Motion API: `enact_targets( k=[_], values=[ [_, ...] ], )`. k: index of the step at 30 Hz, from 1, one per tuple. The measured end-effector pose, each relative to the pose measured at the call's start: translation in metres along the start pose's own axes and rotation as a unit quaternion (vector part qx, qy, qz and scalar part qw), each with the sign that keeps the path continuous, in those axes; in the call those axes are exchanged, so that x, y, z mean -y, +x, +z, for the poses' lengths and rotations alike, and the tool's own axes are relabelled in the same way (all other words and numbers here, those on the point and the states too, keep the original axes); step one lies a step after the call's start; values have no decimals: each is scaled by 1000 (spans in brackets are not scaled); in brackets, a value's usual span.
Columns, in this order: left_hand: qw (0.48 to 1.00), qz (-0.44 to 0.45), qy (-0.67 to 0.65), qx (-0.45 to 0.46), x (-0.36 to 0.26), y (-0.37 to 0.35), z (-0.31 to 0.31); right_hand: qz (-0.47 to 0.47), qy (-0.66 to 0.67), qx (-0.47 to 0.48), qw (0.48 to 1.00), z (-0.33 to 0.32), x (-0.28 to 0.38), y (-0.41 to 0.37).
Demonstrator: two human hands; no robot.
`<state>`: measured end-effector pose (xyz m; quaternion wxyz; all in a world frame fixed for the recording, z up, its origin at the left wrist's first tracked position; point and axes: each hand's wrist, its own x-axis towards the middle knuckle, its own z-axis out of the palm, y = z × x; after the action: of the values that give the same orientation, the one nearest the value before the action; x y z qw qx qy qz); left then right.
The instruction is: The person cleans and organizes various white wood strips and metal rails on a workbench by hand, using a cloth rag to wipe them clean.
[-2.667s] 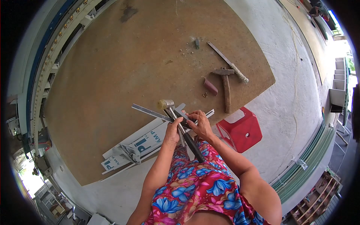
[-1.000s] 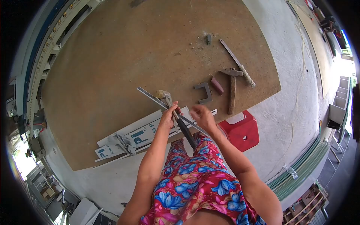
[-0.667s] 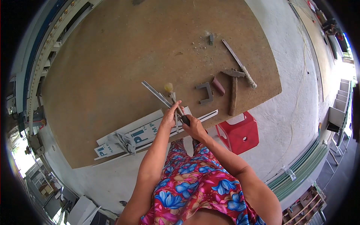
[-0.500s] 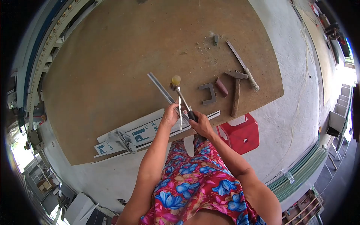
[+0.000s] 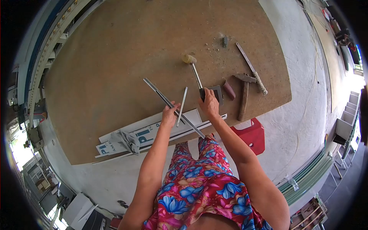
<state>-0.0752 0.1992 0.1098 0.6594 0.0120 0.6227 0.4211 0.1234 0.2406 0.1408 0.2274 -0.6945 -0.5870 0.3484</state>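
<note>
My left hand [image 5: 170, 114] is closed around a long, thin metal profile [image 5: 156, 90] that slants from the upper left down toward my lap. A short silvery strip [image 5: 184, 99] lies just right of those fingers, crossing the profile in this view. My right hand [image 5: 209, 103] is wrapped around the black grip of a mallet [image 5: 197, 76] with a yellowish head, which points away from me over the board. Beside that hand a grey C-shaped block [image 5: 217, 92] is partly covered. A dark red cylinder-like piece [image 5: 229, 90] lies further right.
A hammer [image 5: 243, 97] and a file-like tool [image 5: 247, 59] with a wrapped handle lie on the brown tabletop [image 5: 115, 76]. Near the front edge are white printed strips [image 5: 153, 134] and a grey cloth [image 5: 126, 142]. A red stool [image 5: 253, 136] stands below the edge.
My right hand has moved forward and right with the mallet, away from the profile. My left hand, still holding the profile, has shifted slightly left and its fingers have loosened from the short strip.
</note>
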Motion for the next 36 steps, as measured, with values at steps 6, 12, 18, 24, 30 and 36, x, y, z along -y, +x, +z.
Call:
enact_targets(
  k=[6,12,18,24,30,36],
  values=[
    [996,12,83,-26,-7,0,-14,20,-6,-11,1000,17,2,-10],
    [928,228,258,-144,-35,-31,3,3,-42,-4,999,32,-6,-16],
    [964,203,99,139,-161,-169,121,-29,-36,-27,999,21,-13,-32],
    [841,362,179,359,-226,-291,204,-62,156,-13,986,-19,-3,-59],
    [854,361,169,333,-241,-366,188,-60,10,-46,997,-6,-23,-81],
    [930,290,147,174,-242,-400,160,-28,37,-53,998,-12,-22,-86]
  ],
)
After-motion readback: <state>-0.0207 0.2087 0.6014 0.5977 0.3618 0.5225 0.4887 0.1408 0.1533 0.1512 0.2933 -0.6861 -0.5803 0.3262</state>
